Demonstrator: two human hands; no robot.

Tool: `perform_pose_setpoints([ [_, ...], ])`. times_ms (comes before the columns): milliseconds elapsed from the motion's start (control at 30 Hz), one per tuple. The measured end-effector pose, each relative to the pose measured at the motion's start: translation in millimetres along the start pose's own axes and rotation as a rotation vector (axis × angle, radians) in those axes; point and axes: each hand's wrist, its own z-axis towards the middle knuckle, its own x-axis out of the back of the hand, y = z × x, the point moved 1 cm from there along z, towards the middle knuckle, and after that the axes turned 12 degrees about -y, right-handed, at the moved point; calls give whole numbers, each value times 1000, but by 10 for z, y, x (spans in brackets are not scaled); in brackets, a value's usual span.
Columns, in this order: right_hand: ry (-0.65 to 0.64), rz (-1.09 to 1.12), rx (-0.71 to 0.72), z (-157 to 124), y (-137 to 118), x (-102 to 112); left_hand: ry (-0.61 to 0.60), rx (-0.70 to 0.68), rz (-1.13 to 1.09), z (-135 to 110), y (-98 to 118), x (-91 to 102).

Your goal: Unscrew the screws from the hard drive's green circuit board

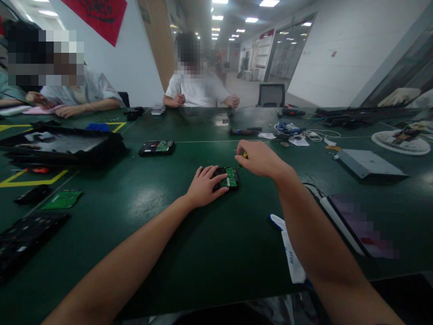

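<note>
A small hard drive (228, 178) with a green circuit board facing up lies on the dark green table (189, 243). My left hand (204, 185) rests on its left side, fingers spread flat over it. My right hand (259, 158) hovers just above and right of the drive, fingers closed round a small screwdriver (244, 155) with a yellow and black handle, tip pointing down toward the drive.
A second drive (157, 147) lies further left. A black laptop shell (57, 146) sits at the left, a green board (63, 199) and dark parts near it. A grey metal case (367, 162), cables (304, 132) and a laptop (358, 225) lie right. Two people sit across the table.
</note>
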Motion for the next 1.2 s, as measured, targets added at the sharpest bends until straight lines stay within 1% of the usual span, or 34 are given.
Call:
perform_pose_setpoints([
  [133,-32,45,116,1,-18,0,1,1,-14,-1,1,1],
  [200,-47,68,139,-5,-25,3,5,3,-20,-1,-1,-2],
  [267,-44,68,110,-10,-20,4,7,4,-22,-1,-4,-4],
  [400,9,29,22,-9,-6,5,2,2,-19,-3,-3,3],
  [467,23,4,5,-3,-15,8,-1,4,-11,-5,2,10],
  [733,17,-20,22,15,-46,-5,5,6,-19,-6,9,14],
  [833,16,8,75,3,-39,-9,4,5,-16,-6,5,10],
  [933,-17,39,109,-9,-49,1,7,5,-16,-5,3,8],
  [1000,-22,30,84,-10,-54,10,6,7,-14,-4,2,6],
  [1100,3,-3,34,-12,-46,29,0,5,-11,-1,1,3],
  [1200,20,-12,21,-37,-21,80,1,0,-3,-2,0,-7],
])
